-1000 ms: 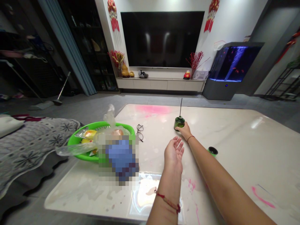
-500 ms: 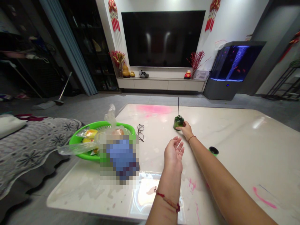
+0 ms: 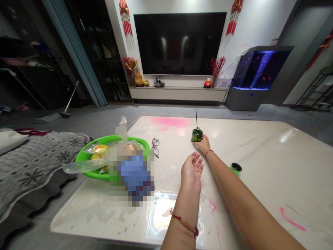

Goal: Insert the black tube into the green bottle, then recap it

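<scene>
A small dark-green glass diffuser bottle stands upright on the pale stone-look table, with one thin black stick rising from its neck. My right hand is closed round the bottle's right side, with the thumb low at the front. The far fingers are partly hidden by the bottle. My left hand rests nearer me, palm up, its fingers slightly curled and apart, holding nothing. To the right of my right forearm is a small green cup-like piece with a black inside.
A green basket with bagged items stands at the table's left, a blurred blue object before it. Folded glasses lie beside the basket. Pink stains mark the table. A television and aquarium are beyond.
The view has shifted slightly. My right thumb has slid lower on the bottle and covers less of its front. The bottle stays in about the same place; my left hand keeps its pose.
</scene>
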`<state>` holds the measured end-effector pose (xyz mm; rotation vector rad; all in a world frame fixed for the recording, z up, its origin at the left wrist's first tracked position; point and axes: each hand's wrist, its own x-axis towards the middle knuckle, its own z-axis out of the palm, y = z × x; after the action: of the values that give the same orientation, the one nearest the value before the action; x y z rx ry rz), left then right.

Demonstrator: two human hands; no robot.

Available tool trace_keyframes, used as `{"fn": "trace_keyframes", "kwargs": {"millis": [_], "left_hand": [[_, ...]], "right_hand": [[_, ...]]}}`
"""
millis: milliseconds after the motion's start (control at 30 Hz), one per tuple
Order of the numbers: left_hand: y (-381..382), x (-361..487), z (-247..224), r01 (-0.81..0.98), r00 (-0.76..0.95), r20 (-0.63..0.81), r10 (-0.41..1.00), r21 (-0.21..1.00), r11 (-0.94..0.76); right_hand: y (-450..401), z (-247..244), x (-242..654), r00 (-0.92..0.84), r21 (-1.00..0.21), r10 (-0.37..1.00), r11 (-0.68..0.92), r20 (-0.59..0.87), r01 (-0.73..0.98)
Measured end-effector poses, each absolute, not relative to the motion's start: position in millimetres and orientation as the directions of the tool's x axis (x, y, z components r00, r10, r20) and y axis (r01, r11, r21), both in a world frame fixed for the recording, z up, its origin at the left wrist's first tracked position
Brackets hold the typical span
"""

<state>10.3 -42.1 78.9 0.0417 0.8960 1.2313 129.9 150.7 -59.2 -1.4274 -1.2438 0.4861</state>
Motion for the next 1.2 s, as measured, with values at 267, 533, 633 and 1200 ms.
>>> {"fn": "trace_keyframes", "kwargs": {"millis": [267, 533, 633, 1200], "left_hand": [[-41.8, 10.6, 80.7, -0.786, 0.048, -0.551, 0.833, 0.494, 0.372], [-40.6, 10.1, 79.5, -0.784, 0.049, -0.558, 0.828, 0.493, 0.378], [-40.2, 9.8, 79.1, -0.788, 0.052, -0.561, 0.826, 0.485, 0.379], [-40.7, 9.1, 80.7, -0.807, 0.031, -0.569, 0.822, 0.471, 0.357]], "right_hand": [[150.8, -54.9, 121.2, 0.446, -0.819, 0.832, 0.019, 0.331, 0.573], [151.8, -57.8, 124.6, 0.428, -0.827, 0.835, 0.055, 0.345, 0.559], [151.8, -58.7, 128.1, 0.412, -0.835, 0.844, 0.073, 0.342, 0.545], [153.2, -61.8, 133.5, 0.305, -0.882, 0.918, 0.09, 0.253, 0.463]]}}
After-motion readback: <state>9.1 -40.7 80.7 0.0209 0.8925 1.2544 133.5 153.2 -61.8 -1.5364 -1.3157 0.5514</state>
